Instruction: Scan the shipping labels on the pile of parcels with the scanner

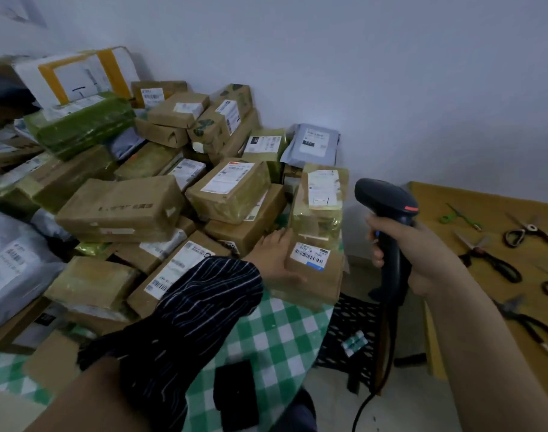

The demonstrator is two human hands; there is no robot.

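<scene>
Parcels (160, 194) of taped cardboard; pistol-shaped scanner (394, 254).

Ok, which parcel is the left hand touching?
The nearest brown box on the right, under the left hand; its barcode label has a blue strip.

The pile of parcels (123, 207) fills the left and centre of the frame on a table (276, 332), the scanner (388, 213) is right of centre, and scissors (478, 251) lie on a bench (428, 194) at the right edge.
</scene>
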